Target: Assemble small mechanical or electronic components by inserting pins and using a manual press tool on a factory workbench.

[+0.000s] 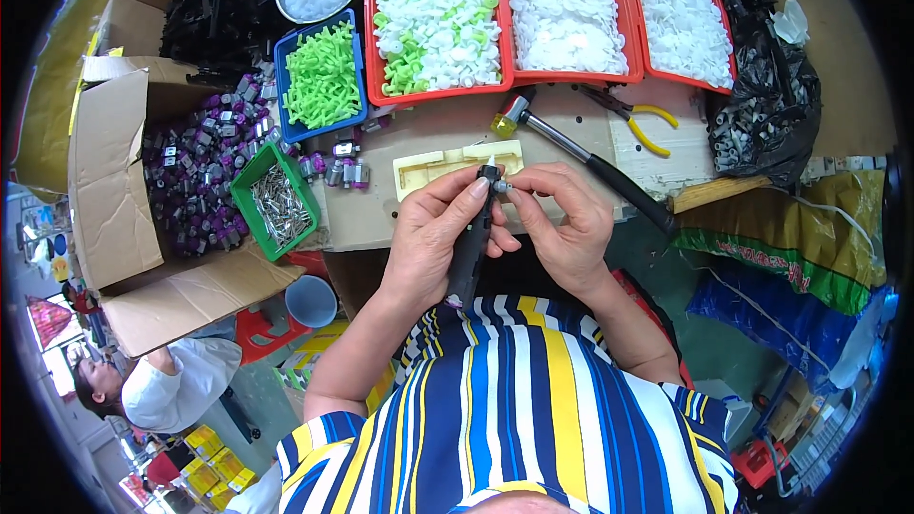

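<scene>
My left hand (430,233) is wrapped round a long black plastic housing (468,262), which stands tilted above the table's front edge with a small white tip (491,162) at its far end. My right hand (573,228) pinches a small grey cylindrical part (503,187) between thumb and forefinger, against the side of the housing near that tip. The fingers partly hide where the two parts meet. Just beyond both hands lies a cream-coloured block with a hollow (411,171), partly covered by my fingers.
A hammer (571,145) and yellow-handled pliers (649,128) lie at right. Red bins (507,71) of white and green parts line the back. Left are a blue bin (333,128), a green tray (276,252) of metal pins and a carton (114,200) of small motors. Another person (181,390) sits lower left.
</scene>
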The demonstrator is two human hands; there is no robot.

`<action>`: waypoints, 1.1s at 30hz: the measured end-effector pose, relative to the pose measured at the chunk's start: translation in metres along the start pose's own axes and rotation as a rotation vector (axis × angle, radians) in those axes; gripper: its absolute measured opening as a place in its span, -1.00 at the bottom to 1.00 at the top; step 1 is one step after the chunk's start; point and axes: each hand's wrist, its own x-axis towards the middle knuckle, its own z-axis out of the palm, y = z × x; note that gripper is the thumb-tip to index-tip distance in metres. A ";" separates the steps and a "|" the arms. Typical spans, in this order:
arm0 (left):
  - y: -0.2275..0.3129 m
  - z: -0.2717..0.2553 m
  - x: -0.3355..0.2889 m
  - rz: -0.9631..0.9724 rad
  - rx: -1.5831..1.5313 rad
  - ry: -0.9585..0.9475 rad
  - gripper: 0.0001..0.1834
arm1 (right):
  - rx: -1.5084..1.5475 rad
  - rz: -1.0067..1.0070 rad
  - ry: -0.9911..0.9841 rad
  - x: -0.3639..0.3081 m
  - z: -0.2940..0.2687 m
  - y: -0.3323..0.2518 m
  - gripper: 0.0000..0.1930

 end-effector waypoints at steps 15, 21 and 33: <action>-0.004 0.009 -0.004 -0.023 0.055 0.009 -0.68 | 0.022 -0.147 -0.040 0.002 -0.001 0.012 -0.86; 0.003 0.008 0.000 -0.009 0.167 -0.032 -0.66 | 0.031 -0.164 -0.060 0.004 -0.005 0.016 -0.83; 0.002 0.000 0.003 0.013 0.240 -0.049 -0.67 | -0.467 -0.344 -0.490 0.025 -0.024 0.008 -0.86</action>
